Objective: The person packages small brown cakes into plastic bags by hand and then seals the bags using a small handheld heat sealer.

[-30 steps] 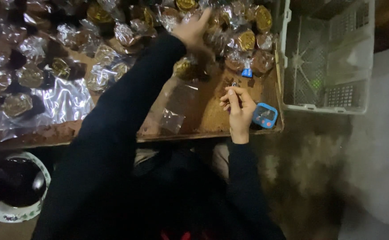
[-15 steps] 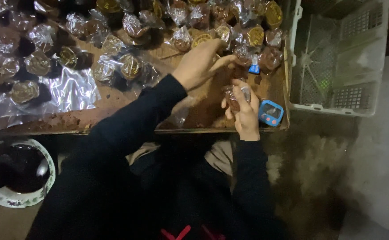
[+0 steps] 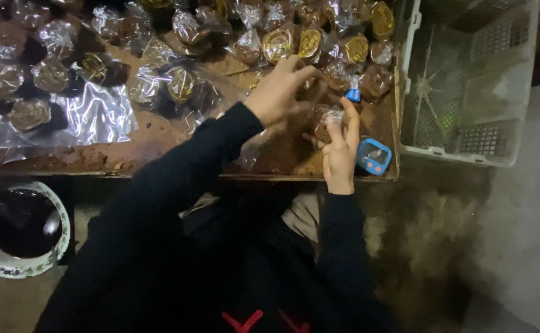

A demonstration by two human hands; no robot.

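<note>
My right hand (image 3: 339,151) grips a small brown sweet in a clear plastic wrapper (image 3: 325,123) just above the wooden table (image 3: 159,154). My left hand (image 3: 279,92) sits right beside it, fingers curled at the same wrapper and a round brown piece. Both sleeves are black. Many wrapped brown sweets with gold round labels (image 3: 310,40) lie across the table's far side.
A small blue digital timer (image 3: 373,156) lies at the table's right front corner, with a small blue-capped item (image 3: 353,94) behind it. A white plastic crate (image 3: 467,86) stands to the right. A bowl of dark stuff (image 3: 11,228) sits low at left. Crinkled clear film (image 3: 91,117) covers the left.
My left hand has drawn back from the far pile of wrapped sweets to my right hand. The right hand stays near the timer, with a wrapper now in it.
</note>
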